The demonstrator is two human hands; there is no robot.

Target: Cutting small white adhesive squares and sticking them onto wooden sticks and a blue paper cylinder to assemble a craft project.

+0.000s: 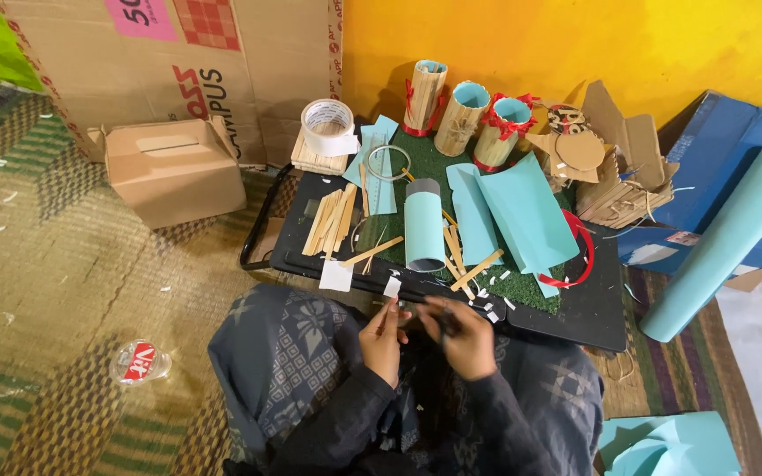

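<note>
Both hands at our lap: left hand [382, 339] pinches a small white paper strip [392, 288]; right hand [467, 339] grips a dark tool, kind unclear. We judge trimming underway; next calls for steady alignment. Beyond, a black tray [593, 308] bears a light-blue tube [423, 231] and wooden sticks [330, 220].

A home craft corner on the floor: woven mat [55, 264] underfoot, a black tray [575, 317] of wooden sticks [330, 220] and blue paper [522, 211], cardboard boxes [174, 167] at ten o'clock against a yellow wall [575, 44].
</note>
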